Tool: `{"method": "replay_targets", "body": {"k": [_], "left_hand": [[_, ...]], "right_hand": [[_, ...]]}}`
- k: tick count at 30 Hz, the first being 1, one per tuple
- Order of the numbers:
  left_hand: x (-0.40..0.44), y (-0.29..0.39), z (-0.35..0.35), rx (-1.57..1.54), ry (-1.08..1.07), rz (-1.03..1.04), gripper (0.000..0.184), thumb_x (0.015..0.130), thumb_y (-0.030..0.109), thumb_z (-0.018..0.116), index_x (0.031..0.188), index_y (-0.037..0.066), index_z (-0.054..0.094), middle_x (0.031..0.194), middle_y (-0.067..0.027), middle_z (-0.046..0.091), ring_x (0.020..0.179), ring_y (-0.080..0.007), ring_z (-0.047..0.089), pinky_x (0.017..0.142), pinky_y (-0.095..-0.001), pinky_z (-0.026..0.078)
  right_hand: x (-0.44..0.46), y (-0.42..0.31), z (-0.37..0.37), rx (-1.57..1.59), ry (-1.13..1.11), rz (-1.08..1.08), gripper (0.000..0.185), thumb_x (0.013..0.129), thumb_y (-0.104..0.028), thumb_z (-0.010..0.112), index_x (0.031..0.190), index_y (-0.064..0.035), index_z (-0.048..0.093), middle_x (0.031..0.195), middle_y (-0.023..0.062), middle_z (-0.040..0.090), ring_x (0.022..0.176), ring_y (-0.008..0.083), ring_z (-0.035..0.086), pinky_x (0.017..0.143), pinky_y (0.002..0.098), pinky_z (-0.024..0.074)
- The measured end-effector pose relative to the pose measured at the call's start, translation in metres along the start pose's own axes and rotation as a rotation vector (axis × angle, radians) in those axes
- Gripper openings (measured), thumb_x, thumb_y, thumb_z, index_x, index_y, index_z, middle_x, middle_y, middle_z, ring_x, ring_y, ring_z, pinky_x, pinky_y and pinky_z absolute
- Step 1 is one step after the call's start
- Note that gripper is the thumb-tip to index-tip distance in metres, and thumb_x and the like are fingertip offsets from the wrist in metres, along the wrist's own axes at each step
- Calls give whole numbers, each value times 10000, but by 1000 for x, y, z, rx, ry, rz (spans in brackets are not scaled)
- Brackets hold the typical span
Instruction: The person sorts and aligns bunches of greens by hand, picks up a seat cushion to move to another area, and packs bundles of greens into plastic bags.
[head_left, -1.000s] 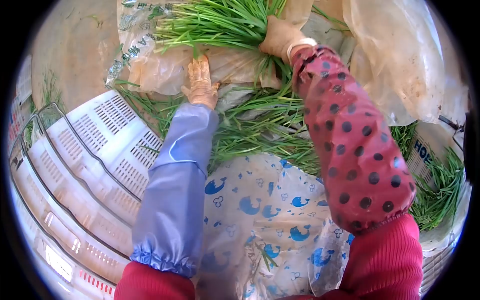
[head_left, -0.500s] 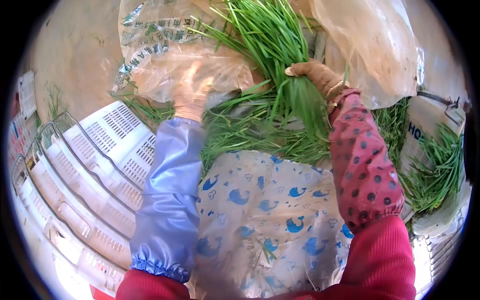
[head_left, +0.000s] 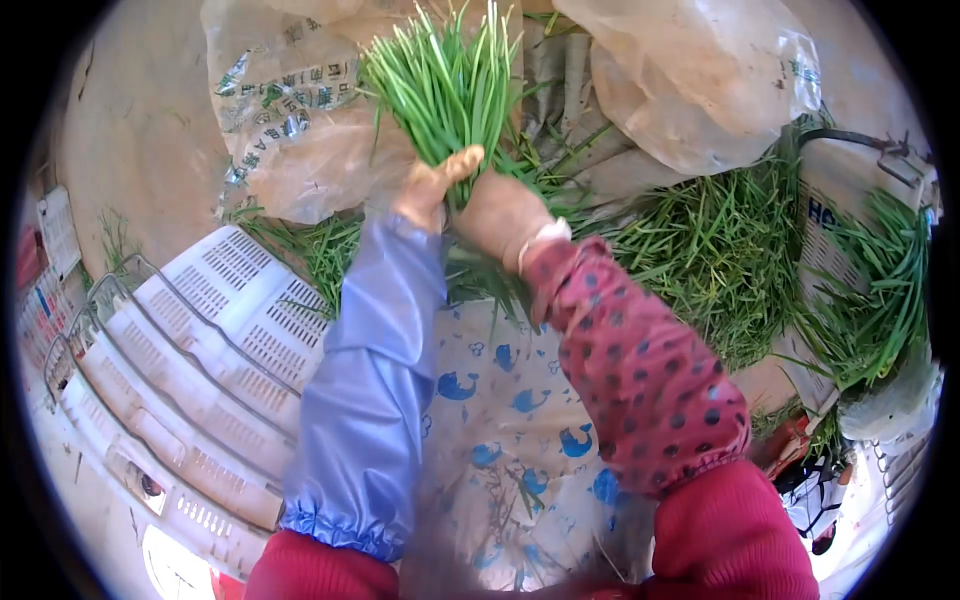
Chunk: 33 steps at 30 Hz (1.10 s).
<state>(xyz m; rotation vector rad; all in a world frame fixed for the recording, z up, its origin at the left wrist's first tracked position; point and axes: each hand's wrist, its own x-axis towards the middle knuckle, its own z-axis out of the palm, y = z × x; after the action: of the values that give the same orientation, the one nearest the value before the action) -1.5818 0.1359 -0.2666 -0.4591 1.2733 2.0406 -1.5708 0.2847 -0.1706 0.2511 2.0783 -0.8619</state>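
A bunch of chives [head_left: 445, 95] stands upright with its pale cut ends pointing up and away from me. My left hand [head_left: 428, 190], in a shiny blue sleeve cover, is closed round its lower part with the thumb across the front. Beside it my right hand [head_left: 500, 212], in a dotted red sleeve cover, is wrapped round the same bunch. Its fingers are partly hidden. The leafy ends hang below both hands, over the top of a whale-print sheet [head_left: 520, 420] spread across my lap.
Loose chives [head_left: 715, 250] lie heaped at the right. More leaves fill a crate [head_left: 825, 240] at far right. White slatted crates [head_left: 225, 290] stand nested on the left. Clear plastic bags [head_left: 700, 80] and a printed bag [head_left: 300, 130] lie at the back.
My right hand has brought the bunch left and towards me. My left hand, earlier open over the printed bag, has closed on it. The bunch is more upright and gathered.
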Motion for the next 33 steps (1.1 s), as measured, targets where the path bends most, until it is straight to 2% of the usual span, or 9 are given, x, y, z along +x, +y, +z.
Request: {"method": "replay_targets", "body": {"k": [3,13,17,20,22,24,28,32,33], "left_hand": [[-69,18,29,44,41,-67,466,852,190,698,1233,-17,529,1148,-112,626,1016,-205,619,899,-339,513],[-151,30,87,-481,194,-255,424,818,230,686,1160,7,576,1031,-100,656,949,-258,613,889,-438,501],[-161,17,71,-673,-14,-184,459,853,265,635,1217,16,514,985,-83,644,936,-272,608,849,-442,513],[-173,32,84,-569,52,-219,440,870,302,608,1197,20,525,999,-80,638,934,-262,610,814,-419,523],[-178,33,89,-655,20,-406,348,910,276,543,1160,38,583,993,-84,655,862,-202,630,751,-356,518],[-197,55,106,-117,48,-264,303,920,241,556,1102,11,632,951,-65,661,821,-179,633,702,-319,524],[-187,60,130,336,-66,-304,450,819,289,673,1148,-4,582,1066,-88,635,944,-206,621,831,-338,517],[-199,65,204,326,-151,-426,553,689,172,798,1156,-18,572,1074,-92,644,969,-210,622,839,-327,504],[-197,79,231,883,-431,-186,567,676,172,812,1162,7,572,1079,-109,652,981,-227,629,838,-331,503]], "right_hand": [[-47,-7,17,-25,85,-28,345,800,-276,596,939,40,611,838,224,663,801,380,660,716,437,535],[-167,-32,16,-153,182,-58,482,784,-132,572,1201,69,439,755,173,649,661,327,661,567,384,537],[-232,-31,-84,-68,-342,-168,628,810,-320,627,1301,22,438,978,235,634,872,348,647,768,424,522],[-239,-11,-138,553,-173,-11,682,789,-353,708,1312,12,467,1101,225,626,1041,270,624,922,385,465],[-222,21,-143,800,704,-269,751,790,-374,700,1331,53,402,1249,247,548,1210,342,515,1009,359,401],[-199,42,-134,451,748,-232,755,792,-346,713,1368,12,382,1255,239,544,1190,307,533,990,372,413],[-214,23,-97,1131,-4,-110,845,676,-227,793,1371,11,375,1224,205,567,1152,271,533,999,342,405],[-257,23,-65,1269,186,-77,703,650,-209,825,1215,40,488,1052,130,635,973,238,605,868,328,480],[-275,32,-77,1419,195,-36,579,660,-201,821,1124,31,563,993,96,645,922,205,612,824,319,496]]}}
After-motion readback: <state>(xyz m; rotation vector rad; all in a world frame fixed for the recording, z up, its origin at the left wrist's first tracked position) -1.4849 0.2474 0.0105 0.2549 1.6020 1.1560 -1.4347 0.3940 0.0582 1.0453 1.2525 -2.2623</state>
